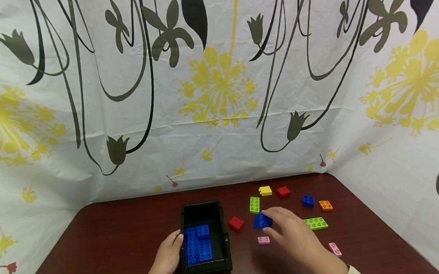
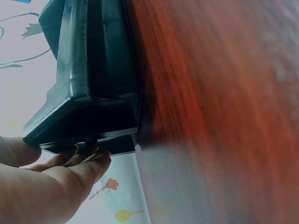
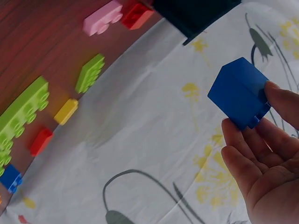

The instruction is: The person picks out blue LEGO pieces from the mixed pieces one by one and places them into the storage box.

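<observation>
My left hand grips the left side of a black bin, thumb over the rim and fingers under the wall in the left wrist view. Several blue bricks lie inside along the bin's left. Between the thumb and fingers of my right hand is a blue toy brick, which shows smooth slanted faces and a stud near the fingers. It is held up to the right of the bin, above the loose bricks. Just left of it lies a red brick, and below it a pink brick.
Beyond the right hand lie a lime brick, a yellow brick, another red brick, a small blue brick and an orange brick. A long lime brick sits partly behind the hand. Patterned cloth stands behind the table.
</observation>
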Available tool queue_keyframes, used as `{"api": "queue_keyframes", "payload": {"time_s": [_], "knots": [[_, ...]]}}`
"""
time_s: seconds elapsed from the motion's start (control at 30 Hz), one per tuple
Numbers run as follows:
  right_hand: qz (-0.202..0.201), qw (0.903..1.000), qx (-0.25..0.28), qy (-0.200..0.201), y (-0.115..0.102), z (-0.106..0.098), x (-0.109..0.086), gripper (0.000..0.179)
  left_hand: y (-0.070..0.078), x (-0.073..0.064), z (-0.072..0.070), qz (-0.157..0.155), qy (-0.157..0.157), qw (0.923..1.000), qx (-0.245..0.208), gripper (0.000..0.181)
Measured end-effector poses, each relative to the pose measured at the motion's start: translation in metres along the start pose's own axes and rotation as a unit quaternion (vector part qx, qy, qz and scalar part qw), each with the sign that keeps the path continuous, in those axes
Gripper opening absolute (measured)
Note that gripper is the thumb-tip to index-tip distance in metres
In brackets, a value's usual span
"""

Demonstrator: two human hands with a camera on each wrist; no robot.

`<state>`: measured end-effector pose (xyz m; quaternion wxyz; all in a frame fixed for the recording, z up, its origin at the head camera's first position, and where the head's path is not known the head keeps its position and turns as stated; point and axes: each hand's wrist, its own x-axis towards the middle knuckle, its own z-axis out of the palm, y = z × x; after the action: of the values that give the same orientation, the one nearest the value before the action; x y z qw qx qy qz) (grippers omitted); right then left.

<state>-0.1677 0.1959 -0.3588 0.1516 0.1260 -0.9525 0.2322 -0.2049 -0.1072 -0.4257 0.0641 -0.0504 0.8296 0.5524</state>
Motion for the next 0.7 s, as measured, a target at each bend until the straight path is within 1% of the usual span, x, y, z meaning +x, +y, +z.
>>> {"api": "queue_keyframes", "payload": {"time_s": [0.07, 0.17, 0.27, 0.37, 0.47, 0.53, 0.7], "knots": [[-0.017, 0.9999, 0.003, -0.002, -0.003, 0.002, 0.000, 0.036, 0.000, 0.000, 0.000, -0.002, 0.001, 1.0000, 0.001, 0.055], [-0.056, 0.9983, 0.002, -0.012, -0.007, 0.003, 0.001, 0.036, 0.000, 0.000, 0.000, -0.004, 0.000, 1.0000, 0.001, 0.056], [-0.098, 0.9948, 0.002, -0.026, -0.011, 0.003, 0.001, 0.037, 0.000, 0.000, 0.000, -0.002, -0.001, 1.0000, -0.002, 0.056], [-0.127, 0.9911, 0.014, -0.037, -0.016, 0.005, 0.001, 0.037, 0.000, -0.001, 0.000, 0.000, -0.001, 1.0000, -0.004, 0.055], [-0.148, 0.9876, 0.033, -0.043, -0.020, 0.008, 0.001, 0.036, 0.000, -0.001, 0.000, -0.001, 0.001, 1.0000, -0.003, 0.056], [-0.156, 0.9858, 0.036, -0.050, -0.024, 0.010, 0.001, 0.036, 0.000, -0.001, 0.000, -0.001, 0.002, 1.0000, -0.002, 0.055], [-0.175, 0.9817, 0.014, -0.073, -0.036, 0.016, 0.003, 0.038, 0.001, -0.002, 0.000, -0.001, 0.007, 1.0000, 0.000, 0.055]]}}
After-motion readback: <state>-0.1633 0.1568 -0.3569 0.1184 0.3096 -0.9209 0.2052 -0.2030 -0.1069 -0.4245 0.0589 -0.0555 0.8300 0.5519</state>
